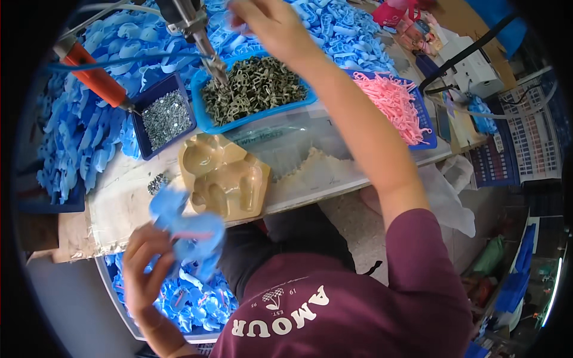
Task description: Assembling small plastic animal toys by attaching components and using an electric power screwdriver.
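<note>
My left hand (146,268): fingers pinch blue part (200,225) by edge, over low pile (200,304), maybe to leave pink strip (194,235) untouched. Right hand (265,22) up high; can't tell if fingers grip. Clips (256,86) on worktop (122,200), likely for quick reach.

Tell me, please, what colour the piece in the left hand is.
The piece is light blue with a pink strip, slightly blurred; the head view shows it best.
</note>
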`<state>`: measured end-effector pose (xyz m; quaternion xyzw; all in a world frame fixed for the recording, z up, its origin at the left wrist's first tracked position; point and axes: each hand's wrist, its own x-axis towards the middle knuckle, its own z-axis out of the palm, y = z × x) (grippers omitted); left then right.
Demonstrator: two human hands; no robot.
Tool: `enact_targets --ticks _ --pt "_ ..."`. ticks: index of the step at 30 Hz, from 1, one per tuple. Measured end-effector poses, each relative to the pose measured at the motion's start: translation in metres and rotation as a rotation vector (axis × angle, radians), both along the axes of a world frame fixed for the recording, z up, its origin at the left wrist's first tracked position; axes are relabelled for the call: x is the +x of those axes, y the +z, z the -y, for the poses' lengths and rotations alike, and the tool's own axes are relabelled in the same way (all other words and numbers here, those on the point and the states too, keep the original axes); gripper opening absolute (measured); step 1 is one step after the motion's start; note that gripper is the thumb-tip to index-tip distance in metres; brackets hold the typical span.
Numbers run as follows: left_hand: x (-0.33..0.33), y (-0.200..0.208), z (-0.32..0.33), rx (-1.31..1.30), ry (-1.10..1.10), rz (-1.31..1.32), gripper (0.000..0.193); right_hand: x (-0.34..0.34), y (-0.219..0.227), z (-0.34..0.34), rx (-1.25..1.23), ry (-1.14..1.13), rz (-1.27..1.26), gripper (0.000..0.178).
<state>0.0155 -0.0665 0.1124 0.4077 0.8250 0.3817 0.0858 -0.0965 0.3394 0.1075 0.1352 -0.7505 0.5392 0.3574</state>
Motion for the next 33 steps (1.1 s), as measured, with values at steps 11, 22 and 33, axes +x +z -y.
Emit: enact_targets --ticks 11,22,33 --pt "0.029 0.007 0.144 -0.658 0.599 -0.137 0.032 0.031 -0.101 -0.274 1.496 -0.797 0.684 0.018" --pt "-0.015 -0.004 -0.044 -0.168 -0.044 -0.166 0.035 0.071 0.003 -0.213 0.731 -0.212 1.012 0.025" --pt "0.007 -0.067 -0.168 0.214 -0.287 -0.502 0.042 0.102 0.009 -0.054 0.261 0.853 1.294 0.028"
